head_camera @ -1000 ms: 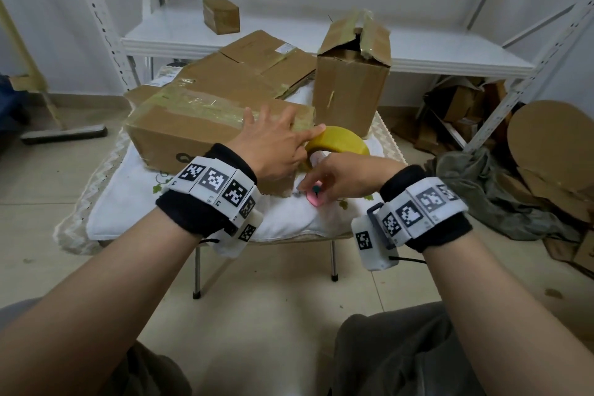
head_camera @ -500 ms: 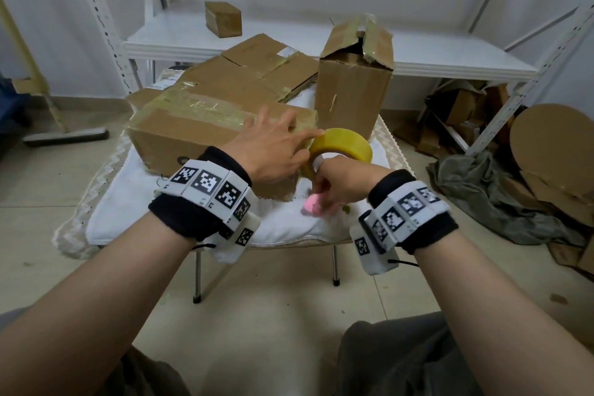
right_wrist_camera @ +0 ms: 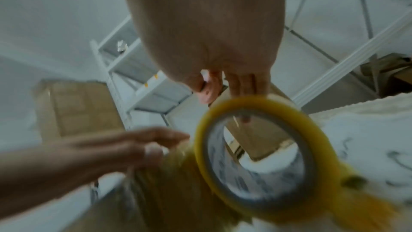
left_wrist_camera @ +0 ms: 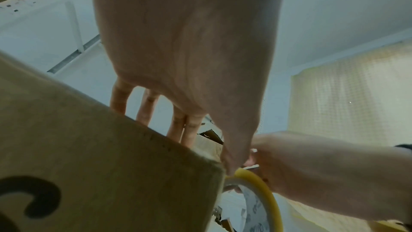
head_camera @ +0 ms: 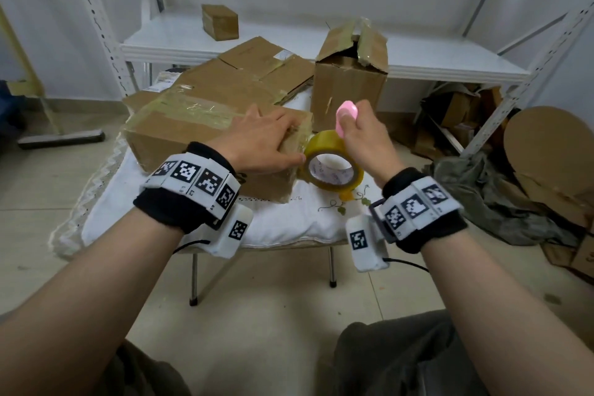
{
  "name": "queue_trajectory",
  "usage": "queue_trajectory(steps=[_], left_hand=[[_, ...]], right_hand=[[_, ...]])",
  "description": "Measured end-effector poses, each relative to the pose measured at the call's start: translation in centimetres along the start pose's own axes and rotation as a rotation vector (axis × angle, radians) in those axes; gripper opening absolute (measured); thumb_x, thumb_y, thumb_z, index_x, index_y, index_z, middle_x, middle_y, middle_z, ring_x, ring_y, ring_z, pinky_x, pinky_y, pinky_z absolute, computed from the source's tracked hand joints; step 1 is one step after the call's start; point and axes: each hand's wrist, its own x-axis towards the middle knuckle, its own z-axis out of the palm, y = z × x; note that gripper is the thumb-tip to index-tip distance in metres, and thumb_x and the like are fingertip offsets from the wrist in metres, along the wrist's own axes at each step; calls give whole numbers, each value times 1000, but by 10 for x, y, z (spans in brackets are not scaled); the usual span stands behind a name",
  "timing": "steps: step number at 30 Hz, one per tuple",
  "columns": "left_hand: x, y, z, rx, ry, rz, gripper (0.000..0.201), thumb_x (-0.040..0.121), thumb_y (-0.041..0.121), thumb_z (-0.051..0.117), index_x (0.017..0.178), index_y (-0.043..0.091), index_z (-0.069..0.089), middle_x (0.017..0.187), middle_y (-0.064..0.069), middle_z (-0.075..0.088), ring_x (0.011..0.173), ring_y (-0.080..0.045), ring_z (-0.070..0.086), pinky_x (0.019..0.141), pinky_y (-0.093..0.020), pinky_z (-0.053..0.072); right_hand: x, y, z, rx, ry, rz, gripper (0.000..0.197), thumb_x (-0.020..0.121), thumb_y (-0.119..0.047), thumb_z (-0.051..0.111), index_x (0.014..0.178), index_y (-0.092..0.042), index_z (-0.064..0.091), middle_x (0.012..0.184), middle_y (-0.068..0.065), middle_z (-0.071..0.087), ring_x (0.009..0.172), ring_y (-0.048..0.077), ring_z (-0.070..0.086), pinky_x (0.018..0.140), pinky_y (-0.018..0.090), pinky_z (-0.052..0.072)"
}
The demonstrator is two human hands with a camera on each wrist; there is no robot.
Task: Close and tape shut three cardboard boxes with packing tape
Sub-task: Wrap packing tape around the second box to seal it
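Tape roll: yellow, centre frame, on edge against the taped box's right corner.
Taped box: centre-left, on the white cloth.
Left hand: fingers flat on box top.
Right hand: curled round a pink cutter above the roll.
Open box: upper centre-right.

A long brown cardboard box lies flat across the white-covered tabletop, its closed top banded with glossy clear tape that runs to its right end. A roll of yellow packing tape stands on edge at that end, near the tabletop's front right corner, tape stretched from it to the box. A taller box stands upright at the back right edge, top flaps half open. A flattened-looking box lies behind.
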Motion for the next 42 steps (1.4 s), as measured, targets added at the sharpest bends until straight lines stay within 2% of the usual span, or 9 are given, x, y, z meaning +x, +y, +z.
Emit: queue_trajectory(steps=[5, 11, 18, 20, 23, 27, 30, 35, 42], left_hand=[[-1, 1, 2, 14, 16, -10, 71, 89, 65, 52, 147, 28, 33, 146, 5, 40, 125, -30, 34, 103, -50, 38], [-2, 1, 2, 77, -22, -3, 64, 92, 67, 43, 149, 41, 28, 142, 2, 37, 128, -33, 32, 107, -51, 38], [-3, -1, 5, 72, -20, 17, 66, 94, 66, 38, 154, 43, 24, 146, 5, 33, 129, -31, 30, 107, -52, 37], [-3, -1, 6, 75, -15, 15, 66, 94, 66, 38, 154, 42, 23, 146, 4, 33, 129, -32, 30, 107, -52, 37], [-4, 0, 6, 70, -5, 9, 66, 94, 66, 38, 154, 42, 24, 147, 3, 33, 129, -32, 30, 108, -51, 35], [-3, 0, 6, 60, 0, 1, 66, 94, 66, 39, 153, 42, 25, 148, 3, 34, 130, -32, 30, 108, -51, 33], [-4, 0, 5, 54, -2, -5, 68, 92, 68, 39, 153, 43, 25, 146, 4, 35, 128, -31, 31, 107, -50, 34], [-5, 1, 2, 15, -5, -38, 71, 87, 69, 40, 151, 43, 29, 145, 5, 35, 128, -30, 31, 108, -49, 34], [1, -5, 2, -24, -2, -43, 69, 88, 67, 50, 150, 43, 31, 142, 4, 37, 127, -30, 31, 108, -50, 35]], right_hand=[[12, 11, 31, 18, 135, -4, 26, 107, -39, 30, 114, -16, 40, 96, 13, 59, 85, 35, 59, 66, 37, 39], [22, 16, 20, -59, 124, -13, 27, 108, -36, 31, 117, -14, 43, 103, 12, 58, 78, 22, 53, 56, 29, 32], [21, 13, 22, 2, 169, -88, 26, 106, -29, 41, 117, -10, 55, 104, 6, 64, 100, 29, 62, 86, 44, 49], [20, 7, 16, 116, 219, -191, 22, 106, -22, 44, 114, -9, 60, 98, 5, 70, 94, 21, 67, 84, 36, 53], [16, -2, 9, 283, 179, -266, 23, 107, -14, 42, 117, -9, 61, 94, 7, 67, 71, 12, 66, 64, 24, 55], [12, 1, 7, 225, 14, -266, 30, 107, -18, 37, 128, -20, 59, 115, 1, 61, 81, -3, 54, 77, 20, 45], [11, 4, 3, 218, -85, -272, 36, 107, -12, 35, 134, -21, 56, 121, 2, 52, 82, -4, 50, 73, 11, 42], [14, 13, -4, 139, -144, -389, 42, 104, -1, 44, 140, -18, 57, 118, -5, 54, 79, 6, 60, 79, 20, 53], [12, 18, -7, 167, -108, -466, 38, 92, 11, 57, 119, -10, 73, 113, 5, 70, 103, 16, 66, 87, 35, 57]])
